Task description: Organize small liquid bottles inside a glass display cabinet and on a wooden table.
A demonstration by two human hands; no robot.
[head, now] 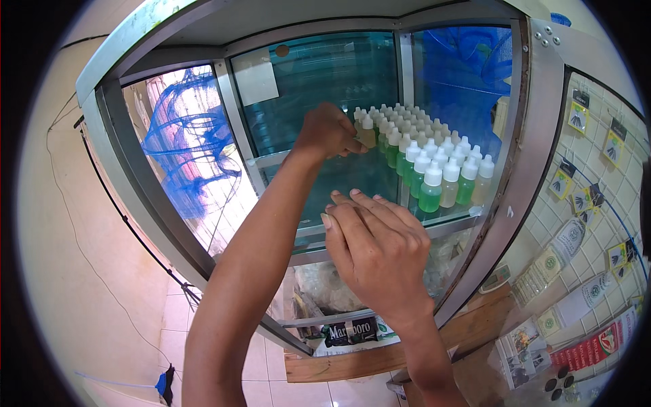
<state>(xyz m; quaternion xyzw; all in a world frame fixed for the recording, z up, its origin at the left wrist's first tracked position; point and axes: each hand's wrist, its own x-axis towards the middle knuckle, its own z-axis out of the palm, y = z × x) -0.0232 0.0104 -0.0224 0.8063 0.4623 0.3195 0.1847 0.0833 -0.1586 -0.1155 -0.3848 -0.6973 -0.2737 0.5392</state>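
Observation:
Rows of small plastic dropper bottles [430, 185] with white caps stand upright on a glass shelf [335, 178] inside an aluminium-framed display cabinet. Some hold green liquid, others look pale or yellowish. My left hand [330, 129] reaches to the left end of the rows, its fingers bent beside a yellowish bottle [367, 133]; whether it grips that bottle cannot be made out. Nearer to me, my right hand [379, 244] is held palm down at the cabinet's front, left of the nearest bottles. Its fingers are slightly spread, and no object shows in it.
The cabinet's metal frame [546, 127] borders the opening. Below the shelf lie plastic bags [325, 285] and a black pack [351, 331] above a wooden beam [346, 367]. Blue netting [190, 147] hangs behind the left glass. A wire rack [585, 203] with hanging packets stands at right.

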